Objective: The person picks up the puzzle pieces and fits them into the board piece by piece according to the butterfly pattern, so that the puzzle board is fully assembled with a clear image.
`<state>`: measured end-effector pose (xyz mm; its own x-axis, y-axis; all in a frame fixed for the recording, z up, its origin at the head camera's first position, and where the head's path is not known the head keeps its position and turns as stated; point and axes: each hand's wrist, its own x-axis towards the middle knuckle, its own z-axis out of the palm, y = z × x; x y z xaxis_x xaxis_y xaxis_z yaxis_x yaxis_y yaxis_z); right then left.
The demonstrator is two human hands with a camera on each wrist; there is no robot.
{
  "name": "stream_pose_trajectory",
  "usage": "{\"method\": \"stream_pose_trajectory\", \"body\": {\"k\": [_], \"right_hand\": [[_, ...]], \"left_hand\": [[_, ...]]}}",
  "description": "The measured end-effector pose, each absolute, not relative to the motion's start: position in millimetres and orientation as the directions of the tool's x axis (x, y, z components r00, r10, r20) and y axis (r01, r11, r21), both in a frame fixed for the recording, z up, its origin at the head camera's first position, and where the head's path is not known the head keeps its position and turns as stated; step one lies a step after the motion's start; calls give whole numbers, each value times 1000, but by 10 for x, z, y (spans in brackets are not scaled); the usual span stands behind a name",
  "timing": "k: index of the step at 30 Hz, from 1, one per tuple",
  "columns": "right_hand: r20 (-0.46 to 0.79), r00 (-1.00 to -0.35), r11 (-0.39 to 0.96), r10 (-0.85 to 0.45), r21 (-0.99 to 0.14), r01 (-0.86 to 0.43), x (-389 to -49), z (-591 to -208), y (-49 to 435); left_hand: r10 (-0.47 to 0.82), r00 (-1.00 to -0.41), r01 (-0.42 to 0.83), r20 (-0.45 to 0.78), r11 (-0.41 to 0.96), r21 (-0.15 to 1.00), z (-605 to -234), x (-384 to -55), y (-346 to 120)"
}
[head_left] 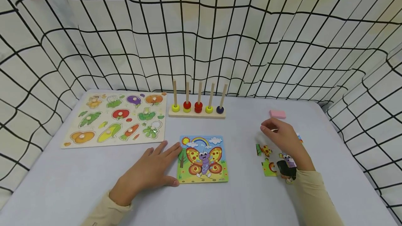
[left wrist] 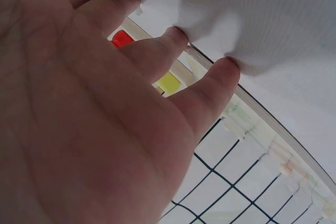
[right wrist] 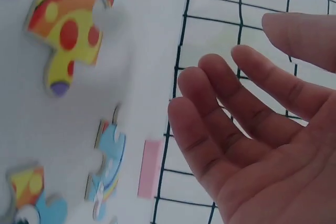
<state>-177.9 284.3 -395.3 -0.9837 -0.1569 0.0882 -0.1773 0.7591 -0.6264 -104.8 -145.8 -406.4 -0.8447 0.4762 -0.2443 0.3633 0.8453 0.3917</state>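
Note:
My left hand [head_left: 154,170] lies with fingers spread on the white table, fingertips and thumb at the left edge of a square butterfly picture board [head_left: 205,163]. In the left wrist view its palm [left wrist: 89,108] faces the camera and the fingertips press on the tabletop. My right hand [head_left: 284,137] hovers over loose jigsaw pieces [head_left: 268,168] on the right, its fingers loosely bent. The right wrist view shows nothing between thumb and fingers. Beside that hand lie a red, orange and yellow piece [right wrist: 68,35] and a light blue piece [right wrist: 110,156]. The right forearm partly hides other pieces.
A vegetable peg puzzle board [head_left: 116,119] lies at the back left. To its right stands a wooden stacking counter [head_left: 197,113] with five pegs and coloured beads. A pink block [head_left: 277,114] sits behind the right hand. Black netting [head_left: 201,34] over white cloth surrounds the table.

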Motion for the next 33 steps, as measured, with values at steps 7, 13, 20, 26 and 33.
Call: {"method": "stream_pose_trajectory", "body": {"k": [7,13,20,26,33], "right_hand": [[48,-987,780,-156,-606,-153,-1743,-3906,2998],[18,-988,796,-152,-590,-133,-1737,-3919,3124],[-39,-991,823,-127,-562,-83,-1769,-3988,3242],[-69,-988,827,-139,-557,-78,-1798,-4077,3273],[13,-982,831,-191,-529,-169,-1836,-4158,3282]], "left_hand": [[469,-844,348,-262,849,398,-4061,-1045,-1451],[466,-845,339,-263,847,410,-4081,-1051,-1448],[465,-848,340,-255,845,412,-4105,-1057,-1446],[475,-844,360,-249,845,395,-4106,-1055,-1461],[478,-846,368,-238,845,389,-4112,-1053,-1468]]}}
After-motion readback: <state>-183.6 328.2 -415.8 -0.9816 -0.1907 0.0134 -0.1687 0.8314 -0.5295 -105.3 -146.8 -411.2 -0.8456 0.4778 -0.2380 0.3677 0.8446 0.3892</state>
